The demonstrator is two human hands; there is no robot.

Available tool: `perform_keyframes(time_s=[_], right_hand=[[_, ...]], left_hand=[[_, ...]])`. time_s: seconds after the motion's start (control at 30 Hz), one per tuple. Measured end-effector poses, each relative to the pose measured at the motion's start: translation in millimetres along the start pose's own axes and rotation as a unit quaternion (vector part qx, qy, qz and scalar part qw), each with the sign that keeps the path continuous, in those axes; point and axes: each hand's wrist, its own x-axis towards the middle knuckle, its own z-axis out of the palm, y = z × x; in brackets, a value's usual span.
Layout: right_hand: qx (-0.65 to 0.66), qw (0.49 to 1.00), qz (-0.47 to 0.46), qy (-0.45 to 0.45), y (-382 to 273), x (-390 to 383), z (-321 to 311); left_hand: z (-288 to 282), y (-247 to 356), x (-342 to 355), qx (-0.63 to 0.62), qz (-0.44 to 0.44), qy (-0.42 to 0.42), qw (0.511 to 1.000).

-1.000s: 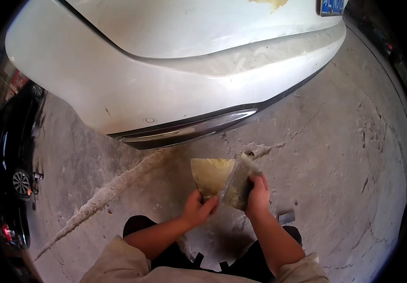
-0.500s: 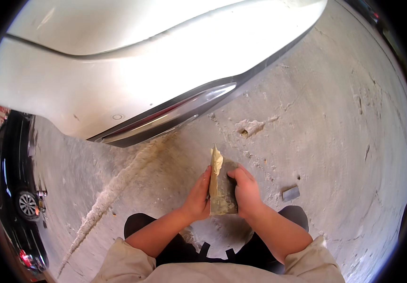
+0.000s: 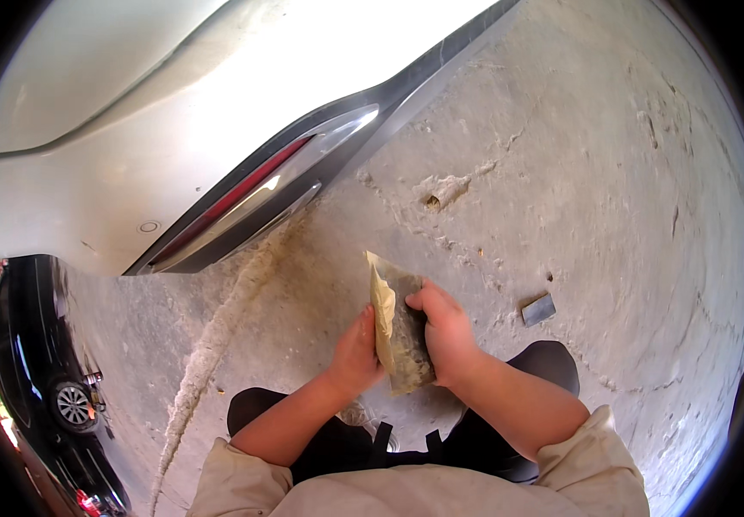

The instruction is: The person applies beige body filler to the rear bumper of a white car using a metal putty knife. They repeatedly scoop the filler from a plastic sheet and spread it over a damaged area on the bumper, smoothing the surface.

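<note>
A flat, stained grey-brown plate is held between my two hands above my lap. Along its left side runs a strip of pale yellow, putty-like material, rising to a point at the top. My left hand is closed against the plate's left side; its fingers are partly hidden behind it. My right hand grips the right edge, with the thumb on the upper face and the other fingers out of sight underneath.
A white car's rear corner with a tail light fills the upper left. A small grey block lies on the cracked concrete floor, right of my knee. A black car stands at far left. A rough raised seam crosses the floor.
My view has turned, so the white car sits further left and the grey block higher. The plate has tilted, its top leaning left, still between both hands.
</note>
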Motion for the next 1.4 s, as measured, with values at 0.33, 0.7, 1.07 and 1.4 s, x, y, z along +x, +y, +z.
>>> perform_keyframes(time_s=[0.33,0.7,1.07,1.4], right_hand=[[0.005,1.000,-0.021,0.017,-16.8,-8.8,-4.5],[-0.026,0.955,-0.295,-0.007,-71.3,-11.1,-29.4],[-0.497,0.655,-0.546,-0.158,-49.1,7.6,-33.7],[-0.614,0.597,-0.486,-0.175,-51.3,16.9,-32.2]], left_hand=[[-2.3,-5.1,-11.1,0.150,0.004,-0.062,0.987],[-44.4,0.9,-0.4,-0.233,-0.269,0.023,0.934],[-80.8,48.5,17.3,-0.282,-0.302,-0.139,0.900],[-85.1,44.2,12.8,-0.261,-0.322,-0.107,0.904]])
